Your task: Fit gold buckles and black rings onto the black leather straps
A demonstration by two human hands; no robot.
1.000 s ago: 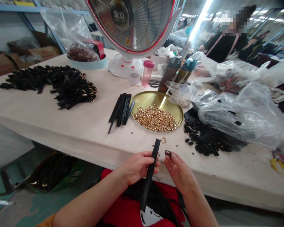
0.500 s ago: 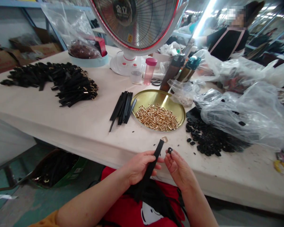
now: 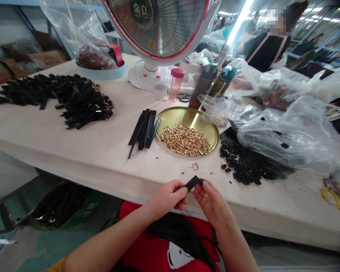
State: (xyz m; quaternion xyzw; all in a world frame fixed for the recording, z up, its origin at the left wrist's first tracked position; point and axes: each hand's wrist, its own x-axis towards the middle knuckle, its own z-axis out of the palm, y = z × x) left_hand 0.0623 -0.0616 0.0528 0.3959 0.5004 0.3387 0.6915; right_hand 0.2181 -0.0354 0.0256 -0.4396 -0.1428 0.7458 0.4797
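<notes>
My left hand [image 3: 167,196] pinches a black strap [image 3: 192,183] near its upper end; the rest of the strap drops out of sight toward my lap. My right hand [image 3: 210,200] is closed on a small black loop [image 3: 201,181] that meets the strap's tip. Both hands hover at the table's near edge. Just beyond them lies a single gold buckle [image 3: 195,166] on the table. Farther back sits a round brass tray [image 3: 206,130] heaped with gold buckles [image 3: 184,140], a bundle of black straps [image 3: 144,128] to its left and a scatter of black loops [image 3: 249,166] to its right.
A large pile of finished black straps [image 3: 70,100] lies at the left. A standing fan [image 3: 155,34], a pink bottle [image 3: 174,85] and two flasks [image 3: 212,85] stand behind the tray. Clear plastic bags [image 3: 289,132] cover the right side. Another person [image 3: 268,41] works at the far right.
The strap, held upright before, has been drawn down so only its tip shows between my hands. My right hand has brought the black loop onto that tip.
</notes>
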